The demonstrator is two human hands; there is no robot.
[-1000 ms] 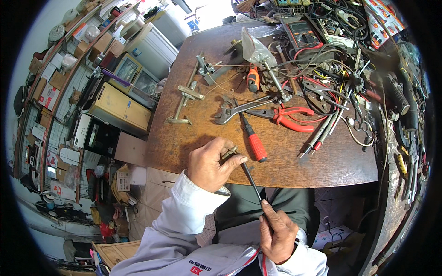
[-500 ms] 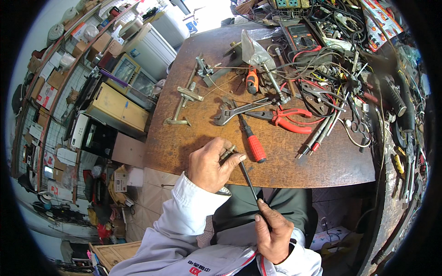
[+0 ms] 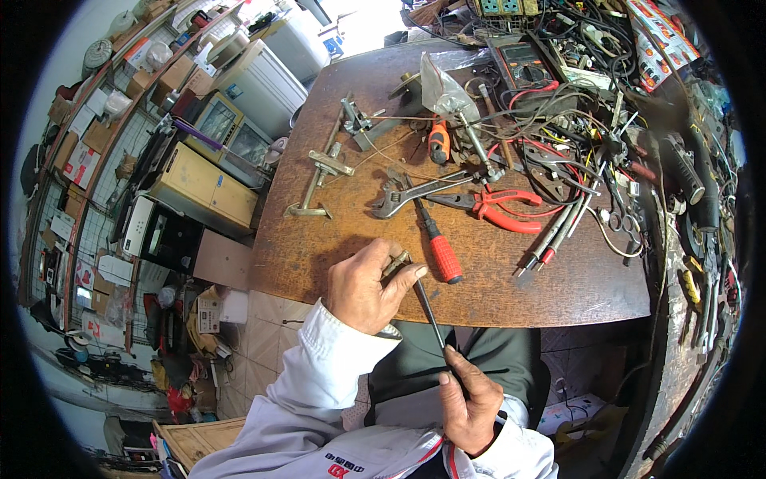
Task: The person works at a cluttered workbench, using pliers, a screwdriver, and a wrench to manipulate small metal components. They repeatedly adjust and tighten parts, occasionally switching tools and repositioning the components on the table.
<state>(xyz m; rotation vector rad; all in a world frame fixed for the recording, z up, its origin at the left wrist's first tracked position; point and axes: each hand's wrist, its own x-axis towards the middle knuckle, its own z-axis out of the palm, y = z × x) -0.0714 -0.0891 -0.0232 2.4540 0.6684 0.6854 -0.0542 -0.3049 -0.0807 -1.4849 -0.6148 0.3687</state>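
Observation:
My left hand [image 3: 363, 289] is closed at the front edge of the wooden table, pinching a small brass-coloured metal fitting [image 3: 396, 263] between thumb and fingers. A thin dark rod [image 3: 432, 316], like a screwdriver shaft, slants down from the fitting over my lap. Its lower end goes into my right hand [image 3: 472, 405], which is closed round it, so any handle there is hidden. Just right of my left hand lies a red-handled screwdriver [image 3: 444, 257]. Beyond it are an adjustable wrench [image 3: 395, 201] and red-handled pliers [image 3: 499, 209].
Brass-coloured metal fittings [image 3: 319, 172] lie on the table's left [image 3: 279, 259]. A clear plastic bag [image 3: 448, 86], an orange-handled tool [image 3: 438, 142] and a multimeter [image 3: 520, 62] lie farther back. Tangled wires, cables [image 3: 550, 249] and scissors [image 3: 627, 222] crowd the right side.
My right hand has shifted slightly left with the rod's lower end. My left hand stays in place, with the fitting turned a little in its fingers.

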